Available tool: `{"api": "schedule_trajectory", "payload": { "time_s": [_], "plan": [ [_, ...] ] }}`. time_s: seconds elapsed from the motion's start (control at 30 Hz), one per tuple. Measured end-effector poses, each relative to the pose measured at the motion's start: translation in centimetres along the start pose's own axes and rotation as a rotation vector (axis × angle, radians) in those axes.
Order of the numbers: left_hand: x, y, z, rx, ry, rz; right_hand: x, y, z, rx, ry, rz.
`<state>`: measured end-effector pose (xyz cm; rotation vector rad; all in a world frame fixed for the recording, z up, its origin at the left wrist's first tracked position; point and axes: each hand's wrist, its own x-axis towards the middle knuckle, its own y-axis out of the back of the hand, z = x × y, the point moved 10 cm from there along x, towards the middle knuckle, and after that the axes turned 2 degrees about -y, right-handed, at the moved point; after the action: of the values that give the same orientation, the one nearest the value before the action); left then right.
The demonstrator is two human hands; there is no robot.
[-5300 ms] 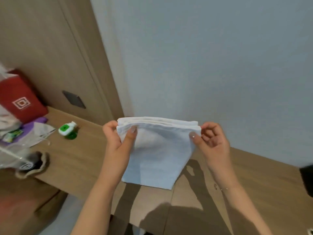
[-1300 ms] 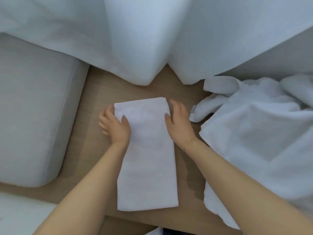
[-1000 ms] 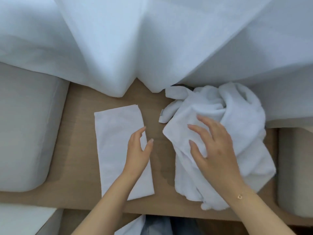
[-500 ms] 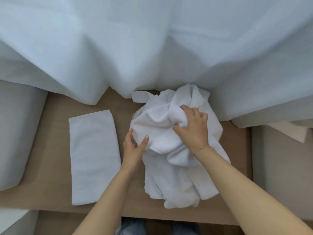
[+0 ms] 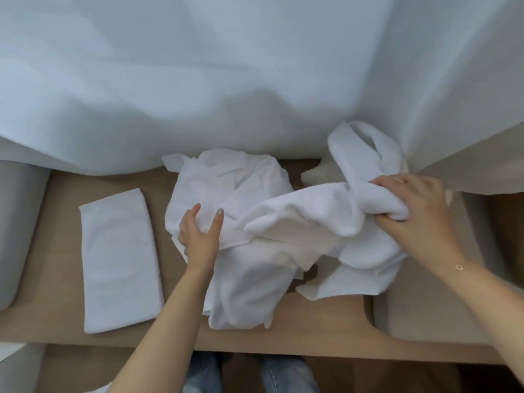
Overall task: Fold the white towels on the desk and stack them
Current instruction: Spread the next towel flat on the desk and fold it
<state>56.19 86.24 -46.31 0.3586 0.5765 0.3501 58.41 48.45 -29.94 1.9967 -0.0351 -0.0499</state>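
On the wooden desk under white curtains, the right hand gripped a bunch of limp, tangled towel, the left hand lay flat-fingered on the pile; judged light, best taken by corners.

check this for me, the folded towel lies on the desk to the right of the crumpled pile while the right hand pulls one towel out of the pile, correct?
Not quite. The head view shows the folded towel lying on the desk to the left of the crumpled pile, not the right. The rest holds: the right hand grips one towel and draws it out of the pile.
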Motion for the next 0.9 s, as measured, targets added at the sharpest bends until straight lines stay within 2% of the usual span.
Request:
{"api": "schedule_trajectory", "payload": {
  "time_s": [0.07,0.2,0.23,0.33,0.37,0.4,0.43,0.53,0.57,0.63,0.73,0.8,0.9],
  "plan": [
    [0.4,-0.6,0.1,0.079,0.043,0.037,-0.7,-0.7,2.6,-0.099,0.021,-0.030],
    [1.3,-2.8,-0.7,0.245,0.057,-0.063,-1.2,-5.5,8.8,-0.311,-0.028,-0.149],
    [1.5,-3.0,-0.9,0.291,0.051,-0.066,-1.2,-7.5,10.6,-0.378,-0.071,-0.242],
    [2.1,-2.7,-1.1,0.358,0.004,-0.027,-2.9,-14.1,14.5,-0.573,-0.191,-0.678],
    [2.3,-2.4,-1.0,0.376,-0.013,-0.008,-3.3,-15.5,14.4,-0.581,-0.205,-0.755],
    [2.6,-2.1,-0.9,0.398,-0.031,0.006,-3.4,-16.5,13.4,-0.548,-0.199,-0.761],
    [2.9,-1.9,-0.7,0.416,-0.049,0.014,-3.0,-16.8,11.6,-0.464,-0.186,-0.696],
    [3.5,-1.4,0.2,0.380,-0.110,0.001,-1.8,-15.0,3.8,0.016,-0.132,-0.375],
    [3.8,-1.2,0.4,0.350,-0.124,-0.018,-1.7,-14.7,0.9,0.168,-0.114,-0.334],
    [4.3,-0.7,0.7,0.294,-0.134,-0.079,-1.7,-15.7,-4.9,0.344,-0.067,-0.392],
    [5.0,0.3,0.8,0.225,-0.134,-0.179,-1.8,-21.1,-12.1,0.306,-0.001,-0.581],
    [5.2,1.4,0.1,0.146,-0.107,-0.220,-1.6,-25.3,-14.3,0.092,0.001,-0.645],
    [4.9,2.9,-1.5,-0.029,-0.041,-0.293,-1.0,-28.8,-15.2,-0.174,-0.046,-0.558]
  ]
}}
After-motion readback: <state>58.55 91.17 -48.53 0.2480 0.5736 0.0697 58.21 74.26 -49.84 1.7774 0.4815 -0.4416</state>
